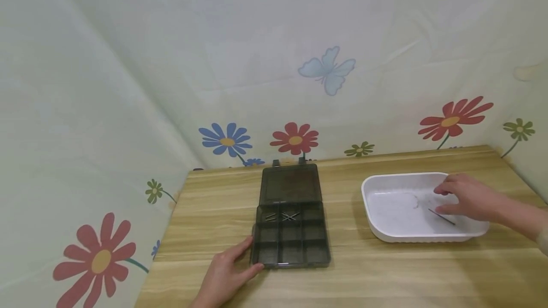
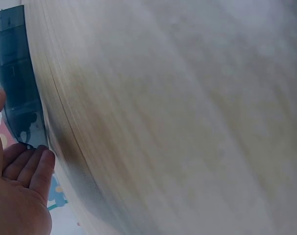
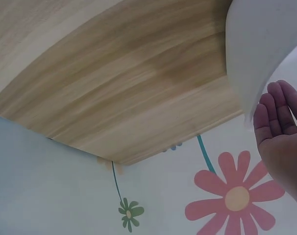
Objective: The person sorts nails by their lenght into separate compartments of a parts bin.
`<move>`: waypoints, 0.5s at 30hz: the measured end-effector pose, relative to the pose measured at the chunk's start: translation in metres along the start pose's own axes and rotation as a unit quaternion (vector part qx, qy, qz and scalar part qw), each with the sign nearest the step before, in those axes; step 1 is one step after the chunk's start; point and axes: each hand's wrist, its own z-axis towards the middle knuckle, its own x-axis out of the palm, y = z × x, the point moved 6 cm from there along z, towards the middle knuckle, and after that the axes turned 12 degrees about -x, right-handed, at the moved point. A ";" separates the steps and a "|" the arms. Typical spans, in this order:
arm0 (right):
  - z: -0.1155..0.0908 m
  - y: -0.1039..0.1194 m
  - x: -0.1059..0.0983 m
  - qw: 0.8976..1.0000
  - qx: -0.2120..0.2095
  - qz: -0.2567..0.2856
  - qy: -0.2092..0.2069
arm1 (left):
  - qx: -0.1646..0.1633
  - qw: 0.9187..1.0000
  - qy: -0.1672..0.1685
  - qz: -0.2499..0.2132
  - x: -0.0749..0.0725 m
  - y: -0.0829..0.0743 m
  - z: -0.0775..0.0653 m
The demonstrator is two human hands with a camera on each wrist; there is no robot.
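A dark translucent compartment box (image 1: 291, 246) lies on the table with its lid (image 1: 291, 184) folded back. Thin metal pins (image 1: 290, 216) sit in its back middle compartment, and others (image 1: 270, 216) in the back left one. My left hand (image 1: 227, 270) touches the box's near left corner, thumb and index finger spread. The left wrist view shows the fingers (image 2: 43, 169) against the box's end (image 2: 28, 127). Over the right side of a white tray (image 1: 385, 232), my right hand (image 1: 468, 197) hovers, thumb and fingers apart. Beneath it in the tray lies a long thin dark metal pin (image 1: 442, 216).
The wood-grain table (image 1: 347, 274) ends at the back against a flower-patterned cloth (image 1: 257, 84). Another such cloth surface rises along the left side. The tray's raised rim surrounds the area below my right hand.
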 end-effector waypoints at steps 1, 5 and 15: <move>-0.001 0.000 0.001 1.000 -0.002 -0.001 0.002 | -0.001 1.000 0.000 -0.001 0.000 0.000 0.000; -0.003 -0.001 0.006 1.000 -0.010 -0.004 0.017 | -0.007 1.000 0.002 -0.001 0.000 0.000 -0.001; -0.007 -0.004 0.017 0.999 -0.024 -0.018 0.045 | -0.013 1.000 0.005 -0.002 0.001 0.000 0.000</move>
